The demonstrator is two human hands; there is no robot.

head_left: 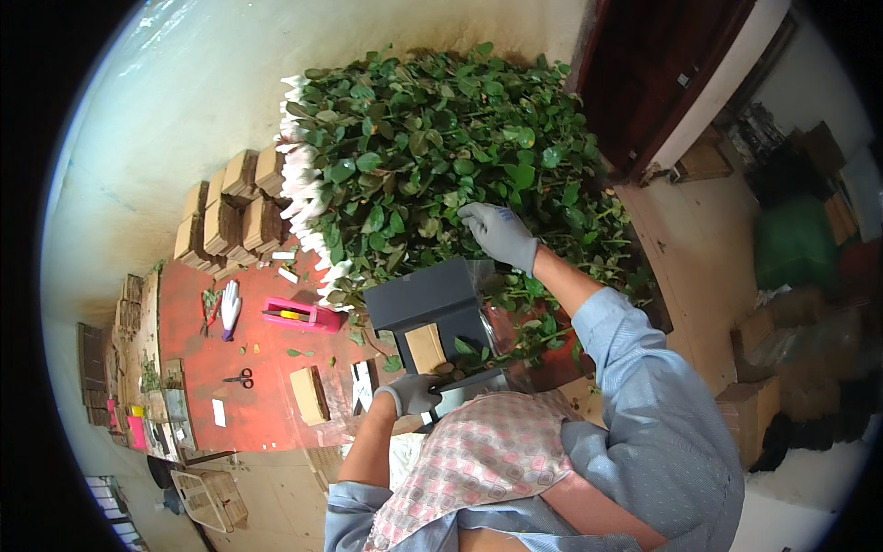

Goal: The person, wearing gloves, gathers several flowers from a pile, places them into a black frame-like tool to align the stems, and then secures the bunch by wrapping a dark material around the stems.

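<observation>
My right hand (pixel 502 236), in a grey glove, rests over a large pile of leafy green stems (pixel 432 138), fingers stretched toward the left among the leaves. The stems lie with white-wrapped ends (pixel 299 184) facing left. My left hand (pixel 412 394), also in a grey glove, is closed low at the near edge of a dark grey open box-like stand (pixel 423 290). What its fingers hold is hard to make out. Just above that hand, a brown cardboard piece (pixel 425 349) leans inside the stand. Some leafy sprigs (pixel 529 345) lie beside the stand on the right.
The red table (pixel 267 405) carries scissors (pixel 241 378), a white glove (pixel 230 308), red-handled pruners (pixel 210 313), a pink holder (pixel 313 317) and a cardboard stack (pixel 310 396). More cardboard bundles (pixel 223 225) stand by the wall. Boxes (pixel 750 409) line the floor at right.
</observation>
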